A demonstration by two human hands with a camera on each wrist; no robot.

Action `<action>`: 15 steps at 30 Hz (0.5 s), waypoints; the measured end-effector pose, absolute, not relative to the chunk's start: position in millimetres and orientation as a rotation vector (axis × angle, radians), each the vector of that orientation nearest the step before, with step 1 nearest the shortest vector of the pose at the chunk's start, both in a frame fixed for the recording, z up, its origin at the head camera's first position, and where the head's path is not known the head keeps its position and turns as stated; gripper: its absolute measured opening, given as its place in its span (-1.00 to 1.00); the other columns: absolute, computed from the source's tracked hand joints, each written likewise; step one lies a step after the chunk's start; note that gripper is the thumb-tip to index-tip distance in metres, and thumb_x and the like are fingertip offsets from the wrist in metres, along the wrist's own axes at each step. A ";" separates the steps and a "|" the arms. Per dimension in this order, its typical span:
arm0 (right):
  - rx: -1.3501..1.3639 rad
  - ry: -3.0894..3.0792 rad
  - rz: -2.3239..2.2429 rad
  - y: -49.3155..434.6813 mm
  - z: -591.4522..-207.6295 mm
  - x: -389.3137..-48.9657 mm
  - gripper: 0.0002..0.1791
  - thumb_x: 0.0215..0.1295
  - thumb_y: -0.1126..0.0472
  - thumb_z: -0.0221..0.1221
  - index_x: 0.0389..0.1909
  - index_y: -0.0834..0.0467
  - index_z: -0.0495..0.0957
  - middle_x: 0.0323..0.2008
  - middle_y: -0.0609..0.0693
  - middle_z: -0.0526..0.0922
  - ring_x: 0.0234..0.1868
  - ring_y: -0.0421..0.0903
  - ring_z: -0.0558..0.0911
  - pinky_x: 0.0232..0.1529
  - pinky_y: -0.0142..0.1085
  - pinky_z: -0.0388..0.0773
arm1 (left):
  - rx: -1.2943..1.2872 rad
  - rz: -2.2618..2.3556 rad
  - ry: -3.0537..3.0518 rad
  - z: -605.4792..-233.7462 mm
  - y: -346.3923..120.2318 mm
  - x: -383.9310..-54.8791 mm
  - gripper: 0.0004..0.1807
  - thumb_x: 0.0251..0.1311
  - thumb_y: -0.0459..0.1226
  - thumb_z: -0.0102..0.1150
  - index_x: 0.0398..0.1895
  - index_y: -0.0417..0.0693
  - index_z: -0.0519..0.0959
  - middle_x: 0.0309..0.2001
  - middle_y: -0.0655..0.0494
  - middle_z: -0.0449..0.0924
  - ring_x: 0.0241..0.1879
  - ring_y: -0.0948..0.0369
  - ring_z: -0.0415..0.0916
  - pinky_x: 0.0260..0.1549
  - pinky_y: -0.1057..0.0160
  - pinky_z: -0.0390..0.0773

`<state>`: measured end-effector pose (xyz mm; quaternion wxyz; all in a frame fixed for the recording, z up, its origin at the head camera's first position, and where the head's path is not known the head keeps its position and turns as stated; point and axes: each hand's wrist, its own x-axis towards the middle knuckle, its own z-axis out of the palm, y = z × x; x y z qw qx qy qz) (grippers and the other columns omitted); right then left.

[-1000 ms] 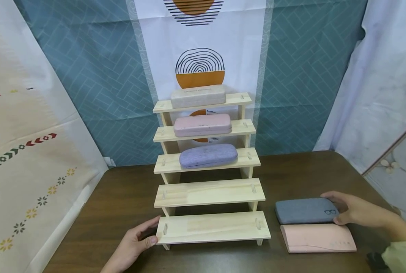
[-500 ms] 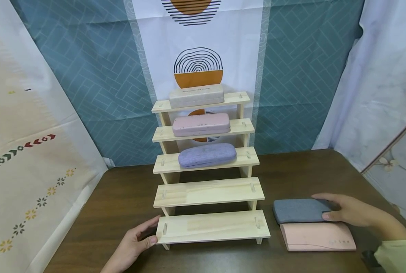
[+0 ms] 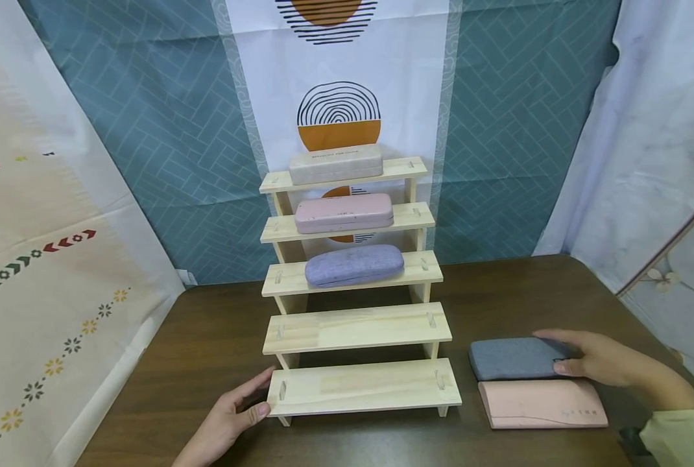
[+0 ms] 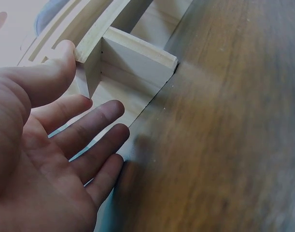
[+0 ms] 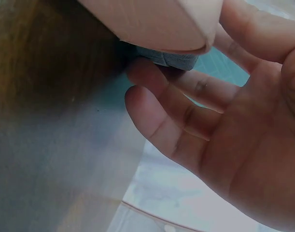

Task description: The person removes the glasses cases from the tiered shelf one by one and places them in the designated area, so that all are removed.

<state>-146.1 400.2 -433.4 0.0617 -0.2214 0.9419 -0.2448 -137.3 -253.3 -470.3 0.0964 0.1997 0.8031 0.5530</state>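
Observation:
A stepped wooden stand (image 3: 364, 387) stands on the table. My left hand (image 3: 227, 415) pinches the left end of its lowest board between thumb and index finger; the other fingers stay extended in the left wrist view. To the right of the stand, a grey-blue glasses case (image 3: 504, 359) lies on the table. My right hand (image 3: 604, 359) grips its right end, thumb at the front and index finger at the back. Directly in front lies a pink flap-style glasses case (image 3: 534, 405), which hides most of the grey-blue one in the right wrist view.
The upper boards carry a light grey case (image 3: 336, 165), a pink case (image 3: 344, 213) and a purple-blue case (image 3: 355, 266). Patterned cloths surround the brown table (image 3: 218, 337) at the back and on both sides.
My right hand has slid leftward along the grey-blue case, its thumb now covering the glasses print. The case has barely shifted. My left hand stays at the stand.

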 end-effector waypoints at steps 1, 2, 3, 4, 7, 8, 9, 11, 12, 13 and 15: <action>-0.679 2.841 -0.754 400.4 -434.1 -146.1 -0.36 0.30 0.10 0.34 0.36 0.20 0.44 0.17 0.34 0.55 0.16 -0.18 0.50 -0.10 -0.38 0.49 | 0.587 1.636 2.380 -470.0 -253.1 -136.9 -0.34 0.38 -0.31 0.21 0.49 -0.31 0.27 0.36 -0.36 0.34 0.25 0.47 0.31 0.09 0.41 0.40; -0.690 2.835 -0.767 400.7 -435.0 -146.3 -0.36 0.30 0.10 0.34 0.36 0.19 0.44 0.18 0.33 0.55 0.16 -0.27 0.48 -0.10 -0.39 0.49 | 0.583 1.635 2.381 -469.9 -252.9 -136.6 -0.34 0.38 -0.31 0.21 0.49 -0.30 0.27 0.36 -0.35 0.34 0.25 0.47 0.30 0.10 0.41 0.39; -0.694 2.831 -0.775 401.0 -435.7 -146.5 -0.37 0.31 0.10 0.33 0.37 0.16 0.45 0.18 0.32 0.55 0.14 -0.38 0.44 -0.10 -0.40 0.49 | 0.585 1.633 2.381 -469.8 -253.0 -136.7 -0.34 0.38 -0.30 0.20 0.49 -0.30 0.27 0.36 -0.35 0.33 0.25 0.47 0.30 0.10 0.41 0.39; -0.704 2.824 -0.786 401.3 -436.4 -146.5 -0.37 0.31 0.10 0.33 0.38 0.15 0.44 0.18 0.32 0.55 0.14 -0.42 0.42 -0.10 -0.41 0.48 | 0.588 1.632 2.383 -469.9 -253.1 -136.8 -0.34 0.39 -0.30 0.20 0.49 -0.30 0.27 0.36 -0.35 0.33 0.25 0.48 0.29 0.10 0.41 0.39; -0.715 2.814 -0.796 402.4 -437.5 -146.5 -0.37 0.32 0.10 0.32 0.39 0.09 0.44 0.20 0.29 0.54 0.14 -0.46 0.39 -0.09 -0.42 0.48 | 0.596 1.645 2.366 -470.0 -253.8 -137.7 -0.34 0.39 -0.31 0.20 0.49 -0.31 0.26 0.36 -0.37 0.32 0.25 0.47 0.30 0.10 0.41 0.40; -0.716 2.818 -0.794 402.8 -437.7 -146.6 -0.37 0.32 0.10 0.33 0.39 0.08 0.45 0.20 0.27 0.54 0.14 -0.47 0.39 -0.09 -0.42 0.48 | 0.603 1.650 2.360 -470.2 -254.1 -137.9 -0.34 0.39 -0.31 0.19 0.49 -0.32 0.26 0.36 -0.38 0.32 0.25 0.47 0.31 0.09 0.41 0.41; -0.718 2.820 -0.795 403.1 -437.8 -146.6 -0.38 0.32 0.10 0.33 0.39 0.07 0.45 0.20 0.25 0.54 0.15 -0.46 0.39 -0.09 -0.42 0.48 | 0.609 1.653 2.353 -470.3 -254.3 -138.2 -0.34 0.40 -0.32 0.19 0.49 -0.32 0.25 0.35 -0.40 0.32 0.24 0.47 0.32 0.08 0.41 0.42; -0.724 2.819 -0.797 403.6 -437.8 -146.7 -0.38 0.33 0.11 0.32 0.39 0.07 0.45 0.21 0.20 0.54 0.16 -0.47 0.38 -0.08 -0.42 0.47 | 0.615 1.659 2.343 -470.3 -254.5 -138.4 -0.35 0.40 -0.33 0.18 0.49 -0.33 0.25 0.35 -0.41 0.32 0.24 0.46 0.33 0.07 0.40 0.44; -0.727 2.820 -0.799 403.7 -437.8 -146.8 -0.39 0.33 0.12 0.32 0.39 0.07 0.45 0.21 0.17 0.54 0.15 -0.47 0.38 -0.08 -0.42 0.47 | 0.616 1.660 2.340 -470.3 -254.5 -138.5 -0.35 0.40 -0.33 0.18 0.49 -0.33 0.24 0.35 -0.42 0.32 0.24 0.45 0.34 0.06 0.40 0.44; -0.732 2.819 -0.803 403.8 -437.9 -146.9 -0.39 0.33 0.13 0.32 0.39 0.07 0.45 0.21 0.15 0.54 0.15 -0.47 0.38 -0.08 -0.42 0.47 | 0.614 1.660 2.337 -470.3 -254.4 -138.5 -0.35 0.40 -0.33 0.18 0.49 -0.33 0.24 0.35 -0.42 0.32 0.23 0.45 0.34 0.06 0.40 0.45; -0.743 2.811 -0.814 404.0 -438.1 -147.1 -0.39 0.33 0.14 0.32 0.39 0.06 0.45 0.23 0.08 0.53 0.16 -0.48 0.37 -0.07 -0.43 0.46 | 0.605 1.661 2.333 -469.9 -254.0 -138.4 -0.34 0.40 -0.32 0.18 0.50 -0.33 0.24 0.35 -0.42 0.32 0.23 0.45 0.34 0.06 0.39 0.45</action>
